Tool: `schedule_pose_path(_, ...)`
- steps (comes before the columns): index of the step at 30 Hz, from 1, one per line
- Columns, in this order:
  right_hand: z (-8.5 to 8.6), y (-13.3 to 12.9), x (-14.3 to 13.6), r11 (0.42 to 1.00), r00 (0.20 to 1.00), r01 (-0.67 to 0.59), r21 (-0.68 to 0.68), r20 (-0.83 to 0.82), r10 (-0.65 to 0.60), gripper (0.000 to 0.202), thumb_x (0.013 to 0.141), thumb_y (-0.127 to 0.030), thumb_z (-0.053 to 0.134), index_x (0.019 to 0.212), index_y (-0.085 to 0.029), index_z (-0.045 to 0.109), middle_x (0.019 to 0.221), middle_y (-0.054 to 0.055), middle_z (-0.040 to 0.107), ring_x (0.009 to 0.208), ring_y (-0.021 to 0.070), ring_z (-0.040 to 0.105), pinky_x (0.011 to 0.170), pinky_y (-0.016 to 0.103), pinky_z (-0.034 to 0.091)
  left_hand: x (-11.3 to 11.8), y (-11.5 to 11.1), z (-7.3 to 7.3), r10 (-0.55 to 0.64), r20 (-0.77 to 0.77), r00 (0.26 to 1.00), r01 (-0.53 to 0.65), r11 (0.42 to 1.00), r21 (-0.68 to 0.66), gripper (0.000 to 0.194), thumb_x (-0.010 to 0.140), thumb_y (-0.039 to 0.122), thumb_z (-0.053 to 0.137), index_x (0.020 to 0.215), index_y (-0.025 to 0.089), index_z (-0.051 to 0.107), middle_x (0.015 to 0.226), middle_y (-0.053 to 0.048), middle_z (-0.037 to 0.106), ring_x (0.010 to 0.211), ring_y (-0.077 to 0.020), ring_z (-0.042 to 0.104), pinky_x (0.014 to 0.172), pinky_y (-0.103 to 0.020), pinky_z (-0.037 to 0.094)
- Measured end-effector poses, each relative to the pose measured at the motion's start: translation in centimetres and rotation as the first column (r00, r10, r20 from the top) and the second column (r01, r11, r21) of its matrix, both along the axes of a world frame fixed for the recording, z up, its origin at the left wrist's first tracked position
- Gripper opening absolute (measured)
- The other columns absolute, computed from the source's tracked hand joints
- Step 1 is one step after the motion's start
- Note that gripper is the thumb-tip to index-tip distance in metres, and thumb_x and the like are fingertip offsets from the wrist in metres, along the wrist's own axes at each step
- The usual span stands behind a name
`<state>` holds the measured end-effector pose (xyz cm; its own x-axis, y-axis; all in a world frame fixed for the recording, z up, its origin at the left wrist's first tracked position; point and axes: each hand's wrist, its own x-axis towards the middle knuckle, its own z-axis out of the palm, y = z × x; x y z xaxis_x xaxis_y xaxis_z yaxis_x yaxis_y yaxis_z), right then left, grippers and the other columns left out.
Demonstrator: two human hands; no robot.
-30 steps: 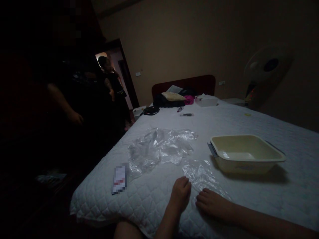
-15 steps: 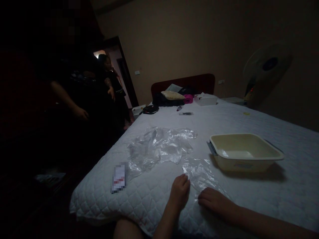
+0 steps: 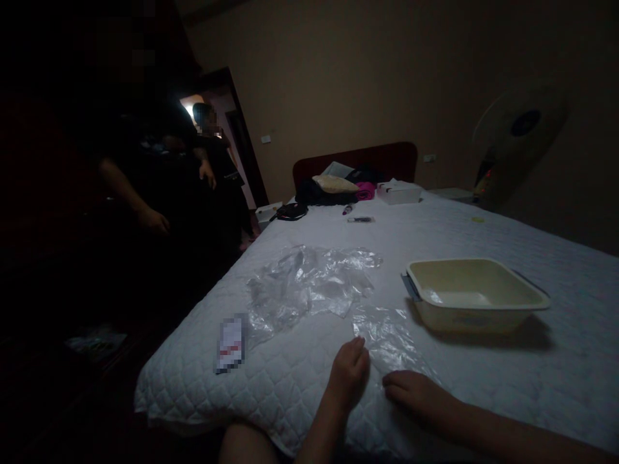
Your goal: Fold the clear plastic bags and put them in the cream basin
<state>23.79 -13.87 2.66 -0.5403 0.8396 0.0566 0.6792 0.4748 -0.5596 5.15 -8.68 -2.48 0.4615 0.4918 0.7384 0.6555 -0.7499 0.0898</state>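
Note:
A small clear plastic bag (image 3: 387, 332) lies flat and creased near the bed's front edge. At its near left corner, my left hand (image 3: 351, 367) is closed, with the fingers curled against the plastic. My right hand (image 3: 418, 393) rests at the near right end of the same bag, fingers pressed together on its edge. Part of the bag is hidden beneath my hands. Just beyond, a larger spread of clear plastic (image 3: 314, 283) lies crumpled. A cream plastic basin (image 3: 476, 316) with grey handles stands to the right of the bag.
The bed (image 3: 193, 380) has a white quilted cover. A pixelated card (image 3: 231, 343) lies at its left edge. Farther back are a white box (image 3: 399, 193), a pillow (image 3: 334, 185) and a black pouch (image 3: 291, 212). Two people stand at the left; a fan (image 3: 525, 122) stands at right.
My hands and the plastic have barely moved; my right hand shifts very slightly left. The person by the doorway has changed posture and raised a hand a little.

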Motion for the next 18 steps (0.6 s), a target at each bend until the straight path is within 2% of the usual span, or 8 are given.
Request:
schedule_pose_path(5,0.2,0.4,0.3,0.982,0.999,-0.047,0.182,0.033,0.042,0.023,0.084,-0.021,0.034,0.083,-0.02,0.057,0.083,0.006,0.061,0.075,0.0175,0.053,0.069,0.029,0.042,-0.2,-0.1,-0.1,-0.101,-0.096,0.99,0.105,0.994,0.041,0.027,0.08,0.011,0.043,0.104,0.013,0.055,0.104,-0.013,0.061,0.1,-0.0224,0.056,0.082,-0.038,0.05)
schedule_pose_path(7,0.3,0.6,0.5,0.978,1.0,-0.006,0.207,0.008,0.004,0.02,0.085,-0.021,0.034,0.082,-0.019,0.054,0.081,0.005,0.059,0.073,0.0171,0.052,0.067,0.029,0.042,-0.2,-0.1,-0.1,-0.119,-0.112,0.987,0.124,0.991,0.044,0.027,0.08,0.012,0.043,0.104,0.012,0.054,0.103,-0.014,0.061,0.101,-0.0226,0.056,0.081,-0.038,0.05)
schedule_pose_path(12,0.5,1.4,0.7,0.976,0.97,0.186,0.116,-0.18,-0.164,0.015,0.084,-0.026,0.039,0.085,-0.02,0.052,0.085,0.005,0.059,0.078,0.0174,0.055,0.072,0.029,0.044,0.0,-0.1,0.4,-0.116,-0.132,0.984,0.119,0.993,0.018,0.025,0.082,0.011,0.04,0.101,0.011,0.056,0.1,-0.012,0.062,0.098,-0.0209,0.057,0.082,-0.035,0.05)
schedule_pose_path(18,0.6,2.3,0.6,0.949,0.901,0.314,-0.023,-0.308,-0.305,0.017,0.083,-0.031,0.04,0.08,-0.02,0.052,0.081,0.004,0.061,0.077,0.0183,0.057,0.072,0.03,0.045,0.3,-0.1,0.6,-0.094,-0.143,0.985,0.088,0.995,-0.047,0.026,0.083,0.011,0.041,0.106,0.012,0.054,0.103,-0.011,0.061,0.099,-0.0214,0.055,0.084,-0.038,0.048)
